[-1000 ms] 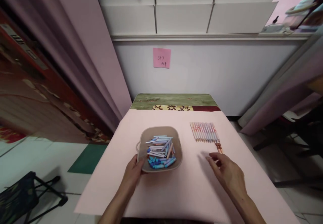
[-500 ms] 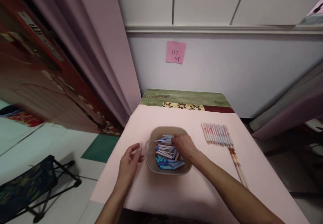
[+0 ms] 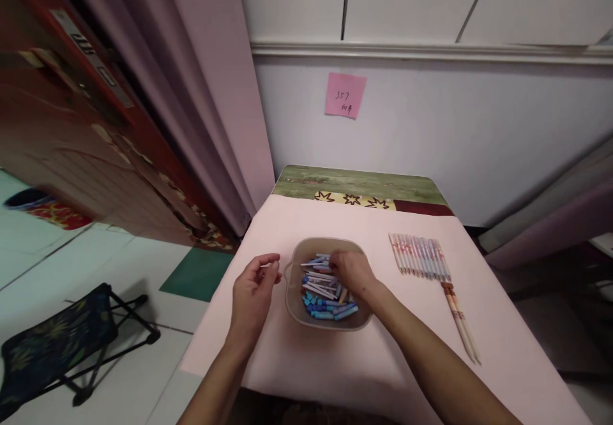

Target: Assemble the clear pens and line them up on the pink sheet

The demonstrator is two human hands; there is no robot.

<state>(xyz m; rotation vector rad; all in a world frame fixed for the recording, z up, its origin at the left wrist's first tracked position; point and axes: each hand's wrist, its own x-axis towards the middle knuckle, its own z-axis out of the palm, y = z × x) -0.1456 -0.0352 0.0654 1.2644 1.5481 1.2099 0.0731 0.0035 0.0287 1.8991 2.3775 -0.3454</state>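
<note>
A beige plastic basket (image 3: 297,313) stands on the pink-covered table, holding blue caps, white sticks and other pen parts (image 3: 322,288). My right hand (image 3: 352,272) reaches into its upper right part, fingers drawn together and pointing down among the parts; what they pinch, if anything, is hidden. Left of the basket, my left hand (image 3: 256,284) hovers with fingers curled and thumb near the index finger; something small and pale may lie between them, but it is too small to name. A row of assembled pens (image 3: 420,256) lies to the right, with a few brown-capped pens (image 3: 460,323) below it.
The table's pink cover (image 3: 282,361) ends before a green patterned strip (image 3: 354,179) at the back. Behind it, a pink note (image 3: 345,95) is stuck on the wall. A folding stool (image 3: 57,342) stands on the floor at the left, near a red door (image 3: 96,150).
The whole view has shifted, so the table and basket appear slightly further right. My left hand's fingers have drawn closer together. My right hand stays in the basket.
</note>
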